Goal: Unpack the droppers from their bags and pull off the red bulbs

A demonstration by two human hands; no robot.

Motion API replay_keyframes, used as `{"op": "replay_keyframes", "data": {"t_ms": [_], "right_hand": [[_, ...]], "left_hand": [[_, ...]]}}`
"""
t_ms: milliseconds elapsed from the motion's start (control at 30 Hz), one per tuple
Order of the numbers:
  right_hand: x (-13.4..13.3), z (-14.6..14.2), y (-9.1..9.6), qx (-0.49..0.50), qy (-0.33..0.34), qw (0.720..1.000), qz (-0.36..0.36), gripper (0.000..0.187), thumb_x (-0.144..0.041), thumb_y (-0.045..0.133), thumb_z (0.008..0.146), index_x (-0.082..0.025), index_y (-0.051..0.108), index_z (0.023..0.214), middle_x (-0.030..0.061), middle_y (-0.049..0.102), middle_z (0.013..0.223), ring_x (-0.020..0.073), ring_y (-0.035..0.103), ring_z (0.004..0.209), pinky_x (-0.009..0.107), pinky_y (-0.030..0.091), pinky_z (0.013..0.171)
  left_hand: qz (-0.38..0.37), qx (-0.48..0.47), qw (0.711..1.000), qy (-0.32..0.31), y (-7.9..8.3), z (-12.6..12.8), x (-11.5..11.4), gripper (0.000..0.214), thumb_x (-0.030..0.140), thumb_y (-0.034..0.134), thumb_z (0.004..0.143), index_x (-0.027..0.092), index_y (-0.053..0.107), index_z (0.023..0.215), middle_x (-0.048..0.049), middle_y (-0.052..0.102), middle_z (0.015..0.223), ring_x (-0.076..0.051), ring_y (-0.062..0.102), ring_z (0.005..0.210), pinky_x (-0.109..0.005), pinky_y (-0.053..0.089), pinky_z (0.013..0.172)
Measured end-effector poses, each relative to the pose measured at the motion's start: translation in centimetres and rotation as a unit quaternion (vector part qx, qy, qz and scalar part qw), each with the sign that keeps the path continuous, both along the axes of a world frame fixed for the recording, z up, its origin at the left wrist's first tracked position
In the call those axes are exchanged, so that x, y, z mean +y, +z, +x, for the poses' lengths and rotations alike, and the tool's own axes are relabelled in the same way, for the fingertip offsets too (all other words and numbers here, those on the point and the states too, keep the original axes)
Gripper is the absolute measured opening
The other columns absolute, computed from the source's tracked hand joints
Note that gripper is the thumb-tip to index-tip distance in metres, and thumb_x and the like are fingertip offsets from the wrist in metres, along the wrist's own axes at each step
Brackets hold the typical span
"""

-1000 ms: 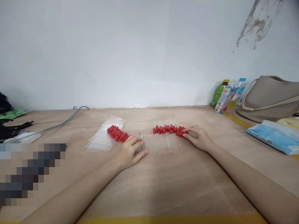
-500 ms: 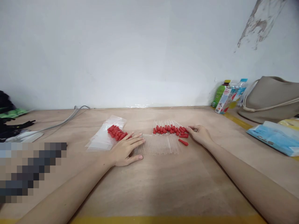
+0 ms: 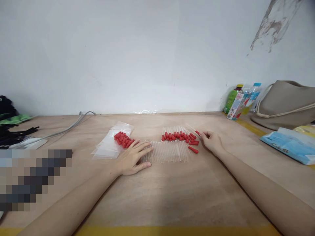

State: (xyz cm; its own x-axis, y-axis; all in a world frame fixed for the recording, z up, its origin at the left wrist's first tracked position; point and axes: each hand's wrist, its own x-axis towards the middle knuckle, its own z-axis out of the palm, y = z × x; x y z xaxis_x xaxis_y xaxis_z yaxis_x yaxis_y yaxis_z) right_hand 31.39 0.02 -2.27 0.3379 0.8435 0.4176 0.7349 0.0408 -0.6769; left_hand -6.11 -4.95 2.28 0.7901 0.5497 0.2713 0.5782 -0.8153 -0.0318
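Note:
My left hand (image 3: pixel 134 159) lies open with fingers spread, its fingertips over the left end of a row of clear thin tubes (image 3: pixel 169 151). My right hand (image 3: pixel 212 142) pinches the red bulb of a dropper (image 3: pixel 197 132), whose clear tube points up and left. Beside it, several assembled droppers (image 3: pixel 177 135) lie in a row, red bulbs towards me and tubes towards the wall. Loose red rubber bulbs (image 3: pixel 193 149) rest just right of the clear tubes. More red bulbs (image 3: pixel 121 138) are heaped on flat clear plastic bags (image 3: pixel 105 150), close beyond my left fingers.
Bottles (image 3: pixel 231 100) stand by the wall at the right, beside a grey-brown drawstring bag (image 3: pixel 283 105). A blue-and-white soft pack (image 3: pixel 287 144) lies in front of that bag. A grey cable (image 3: pixel 66 128) runs along the table's left side. Yellow tape (image 3: pixel 172 230) marks the near edge.
My right hand has shifted slightly right, drawing one dropper away from the right end of the row, so its red bulb and tube now show apart. My left hand stays in place.

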Motion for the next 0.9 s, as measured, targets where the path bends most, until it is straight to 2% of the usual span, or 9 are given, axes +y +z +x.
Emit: {"op": "replay_keyframes", "data": {"t_ms": [133, 233, 367, 500, 567, 700, 900], "right_hand": [[-0.7, -0.6, 0.1, 0.029, -0.001, 0.999, 0.046, 0.041, -0.046, 0.042, 0.078, -0.013, 0.064, 0.091, 0.0088, 0.066, 0.074, 0.0152, 0.054, 0.055, 0.025, 0.039, 0.049], [-1.6, -1.7, 0.6, 0.032, 0.007, 0.996, 0.077, 0.039, -0.045, 0.042, 0.079, -0.014, 0.062, 0.092, 0.0084, 0.066, 0.077, 0.0152, 0.053, 0.058, 0.026, 0.040, 0.052], [-3.2, -3.6, 1.4, -0.047, 0.032, 0.986, 0.159, 0.029, -0.039, 0.045, 0.080, -0.017, 0.063, 0.087, 0.0069, 0.063, 0.076, 0.0193, 0.053, 0.073, 0.031, 0.039, 0.064], [-5.1, -6.0, 2.1, -0.128, 0.107, 0.964, 0.207, 0.020, -0.032, 0.046, 0.082, -0.020, 0.062, 0.085, 0.0050, 0.064, 0.077, 0.0191, 0.052, 0.075, 0.035, 0.034, 0.073], [-6.0, -7.3, 2.3, -0.160, 0.165, 0.948, 0.222, 0.017, -0.029, 0.048, 0.083, -0.021, 0.062, 0.088, 0.0035, 0.065, 0.079, 0.0181, 0.052, 0.076, 0.035, 0.032, 0.074], [-7.7, -9.9, 2.7, -0.184, 0.262, 0.918, 0.233, 0.014, -0.025, 0.048, 0.084, -0.023, 0.062, 0.086, 0.0005, 0.065, 0.076, 0.0154, 0.050, 0.071, 0.033, 0.029, 0.073], [-8.6, -11.7, 2.7, -0.193, 0.305, 0.903, 0.234, 0.013, -0.023, 0.048, 0.084, -0.021, 0.062, 0.081, -0.0004, 0.065, 0.071, 0.0140, 0.048, 0.068, 0.032, 0.027, 0.067]], "left_hand": [[0.015, -0.017, 1.000, 0.007, -0.2, -0.1, 0.2, 0.058, 0.045, 0.047, 0.082, 0.022, 0.032, 0.133, -0.0114, 0.039, 0.134, -0.026, 0.031, 0.126, -0.051, 0.019, 0.104], [0.009, -0.016, 1.000, 0.002, -0.1, -0.4, 0.3, 0.058, 0.043, 0.047, 0.082, 0.022, 0.030, 0.133, -0.0112, 0.040, 0.133, -0.026, 0.031, 0.126, -0.051, 0.017, 0.104], [0.008, -0.016, 1.000, -0.001, 0.3, -0.9, 0.2, 0.062, 0.041, 0.047, 0.082, 0.020, 0.024, 0.136, -0.0120, 0.039, 0.134, -0.027, 0.030, 0.127, -0.052, 0.017, 0.104], [0.060, -0.065, 0.996, -0.001, 0.5, -0.7, -0.2, 0.078, 0.045, 0.052, 0.076, 0.014, 0.016, 0.138, -0.0158, 0.035, 0.136, -0.030, 0.028, 0.127, -0.050, 0.022, 0.103], [0.100, -0.100, 0.990, 0.014, 0.4, -0.1, -0.5, 0.074, 0.043, 0.052, 0.077, 0.014, 0.020, 0.137, -0.0160, 0.037, 0.134, -0.031, 0.030, 0.126, -0.049, 0.026, 0.102], [0.146, -0.114, 0.982, 0.029, 0.0, 1.9, -1.0, 0.048, 0.032, 0.046, 0.084, 0.018, 0.038, 0.129, -0.0113, 0.046, 0.128, -0.026, 0.038, 0.122, -0.047, 0.029, 0.101], [0.180, -0.134, 0.974, -0.028, -0.7, 4.0, -1.3, 0.020, 0.023, 0.049, 0.085, 0.019, 0.060, 0.101, -0.0047, 0.063, 0.108, -0.020, 0.050, 0.111, -0.041, 0.035, 0.098]]}}
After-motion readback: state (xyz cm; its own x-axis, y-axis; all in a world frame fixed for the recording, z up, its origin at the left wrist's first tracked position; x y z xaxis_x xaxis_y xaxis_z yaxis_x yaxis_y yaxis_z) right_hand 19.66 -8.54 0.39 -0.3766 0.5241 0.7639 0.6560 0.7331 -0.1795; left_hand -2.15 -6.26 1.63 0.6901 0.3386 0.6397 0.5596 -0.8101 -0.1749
